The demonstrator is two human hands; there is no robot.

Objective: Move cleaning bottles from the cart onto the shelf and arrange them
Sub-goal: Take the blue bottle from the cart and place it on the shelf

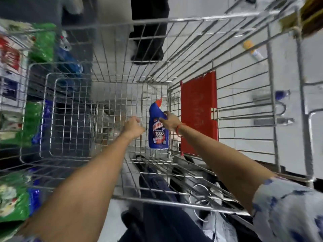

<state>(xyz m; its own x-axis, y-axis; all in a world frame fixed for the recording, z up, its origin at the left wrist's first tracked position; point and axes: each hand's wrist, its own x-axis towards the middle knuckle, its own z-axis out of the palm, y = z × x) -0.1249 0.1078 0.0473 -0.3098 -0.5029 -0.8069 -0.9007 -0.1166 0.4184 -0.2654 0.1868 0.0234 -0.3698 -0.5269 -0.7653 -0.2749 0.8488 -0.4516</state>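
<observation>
White tiled floor (244,81) shows through a silver wire shopping cart (111,95), and one blue plastic cleaning bottle with a red cap (158,126) lies on its bottom, far right corner. Right hand (170,122) has fingers wrapped round its upper part. Left hand (132,127) sits just beside it, fingers curled in loosely, holding nothing.

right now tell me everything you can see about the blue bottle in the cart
The blue bottle looks like glossy plastic, with a red cap angled at its neck and a front label reading "10X". It is the only bottle visible inside the wire cart, in the far right corner beside the red flap, cap pointing away. The right hand grips its upper side; the left hand is close by, not touching.
</observation>
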